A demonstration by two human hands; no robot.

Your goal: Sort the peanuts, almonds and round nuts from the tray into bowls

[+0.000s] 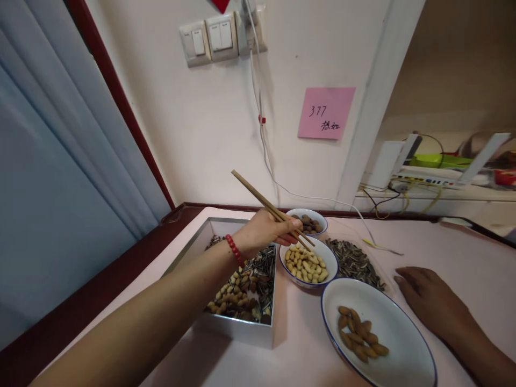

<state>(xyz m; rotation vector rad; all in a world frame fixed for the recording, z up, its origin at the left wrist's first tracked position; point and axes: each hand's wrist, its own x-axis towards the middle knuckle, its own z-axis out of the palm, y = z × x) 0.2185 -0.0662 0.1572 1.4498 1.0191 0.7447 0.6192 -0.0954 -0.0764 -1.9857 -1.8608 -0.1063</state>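
My left hand (269,232), with a red bead bracelet at the wrist, grips a pair of wooden chopsticks (258,194). Their tips hang over peanuts (305,265) in a small blue-rimmed bowl (334,264); no nut shows clearly between them. Under my left forearm is a silver-walled box (245,330) of mixed seeds and nuts, partly hidden by the arm. My right hand (431,301) lies palm down on the table, fingers loosely extended, holding nothing. Beside it stands a larger white bowl (403,328) with several almonds (360,336).
Round brown nuts fill a bowl (324,219) at the back. Striped sunflower seeds (357,264) lie in a pile right of the peanuts. A white cable (314,198) runs down the wall onto the table. A white router (427,180) stands on the shelf at right.
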